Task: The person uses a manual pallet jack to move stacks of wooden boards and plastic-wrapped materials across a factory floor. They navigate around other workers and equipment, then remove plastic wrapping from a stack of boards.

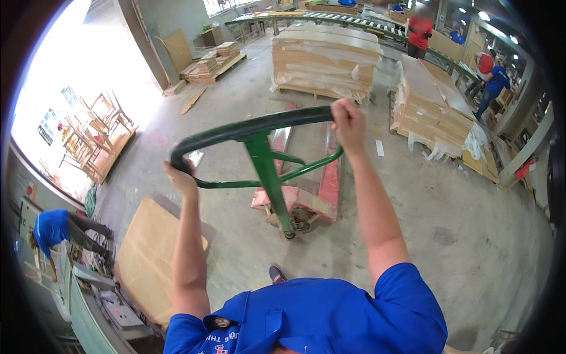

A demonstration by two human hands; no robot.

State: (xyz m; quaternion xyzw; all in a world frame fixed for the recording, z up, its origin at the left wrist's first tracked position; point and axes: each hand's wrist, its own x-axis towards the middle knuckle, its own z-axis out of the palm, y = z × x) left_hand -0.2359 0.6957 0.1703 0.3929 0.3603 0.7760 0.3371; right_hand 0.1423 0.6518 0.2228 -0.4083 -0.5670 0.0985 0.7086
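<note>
In front of me stands a pallet jack [295,202] with a worn red body and two forks pointing away from me. Its green handle [263,168] rises toward me and ends in a wide loop with a black grip [259,130] along the top. My left hand [181,174] is closed round the left corner of the loop. At the other end, my right hand [350,125] wraps round the grip's right corner. The fork tips reach toward a tall stack of wrapped boards [326,59] on a pallet.
A second board stack [433,106] stands to the right. A large flat board [156,253] lies at the left, beside a machine [121,312] where a person in blue [52,232] bends. Chairs [94,133] stand by the bright doorway. A roller conveyor [330,17] crosses the back; a person in red [419,35] stands there.
</note>
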